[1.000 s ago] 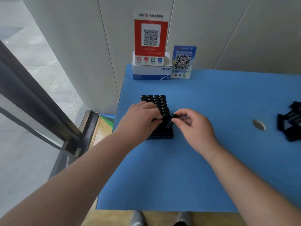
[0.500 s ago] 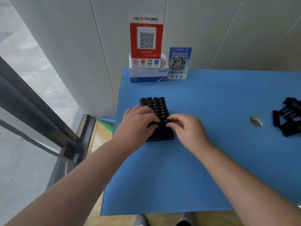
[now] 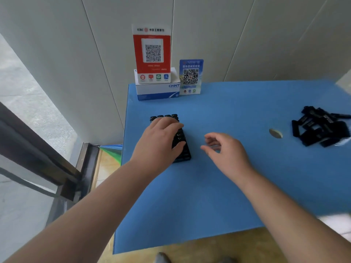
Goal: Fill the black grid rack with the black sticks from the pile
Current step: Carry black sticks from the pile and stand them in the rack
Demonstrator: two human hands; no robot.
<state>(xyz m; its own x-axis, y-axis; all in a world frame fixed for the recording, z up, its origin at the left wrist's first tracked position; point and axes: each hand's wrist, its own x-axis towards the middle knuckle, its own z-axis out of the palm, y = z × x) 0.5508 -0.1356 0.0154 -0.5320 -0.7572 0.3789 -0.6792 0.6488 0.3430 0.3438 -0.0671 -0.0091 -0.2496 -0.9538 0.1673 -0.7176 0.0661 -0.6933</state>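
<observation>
The black grid rack lies on the blue table mat at the left, with several black sticks standing in it. My left hand rests flat on top of the rack, fingers spread over the sticks and thumb against its right side. My right hand hovers just right of the rack, fingers loosely curled and holding nothing. The pile of loose black sticks lies at the far right of the mat.
A white and blue box with a red QR sign on it stands at the back edge, a small blue QR card beside it. A round hole sits in the mat left of the pile. The wall is close behind.
My right hand has let go of the stick it was putting into the rack and has drawn away to the right, empty. My left hand has shifted further over the rack top.
</observation>
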